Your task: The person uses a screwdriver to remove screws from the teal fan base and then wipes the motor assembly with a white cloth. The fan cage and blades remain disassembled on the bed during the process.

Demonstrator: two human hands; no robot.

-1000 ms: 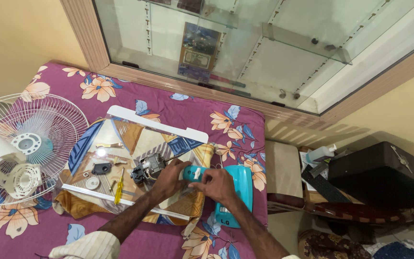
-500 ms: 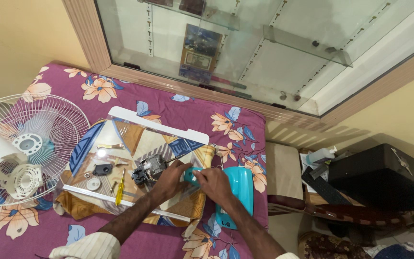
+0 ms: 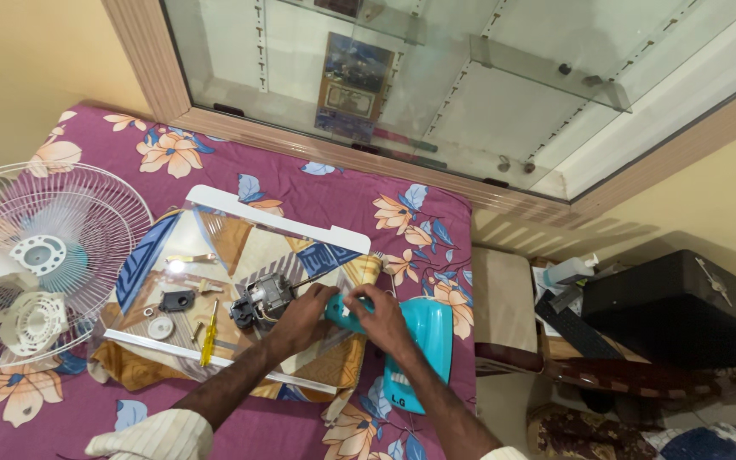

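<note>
Hands meet over a small turquoise housing piece (image 3: pixel 344 312) at the right edge of the clear plastic sheet (image 3: pixel 215 247) on the bed. The left hand (image 3: pixel 304 313) wraps it from the motor (image 3: pixel 259 300) side; the right hand (image 3: pixel 378 322) pinches its other end, both grips closed on it. Steady, even pressure from both sides seems wise, keeping it low over the sheet. A yellow screwdriver (image 3: pixel 208 334) lies well left, the turquoise fan base (image 3: pixel 419 345) just right.

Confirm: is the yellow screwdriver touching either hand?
Apart. The head view shows the yellow screwdriver lying clear of the left hand and right hand.
</note>
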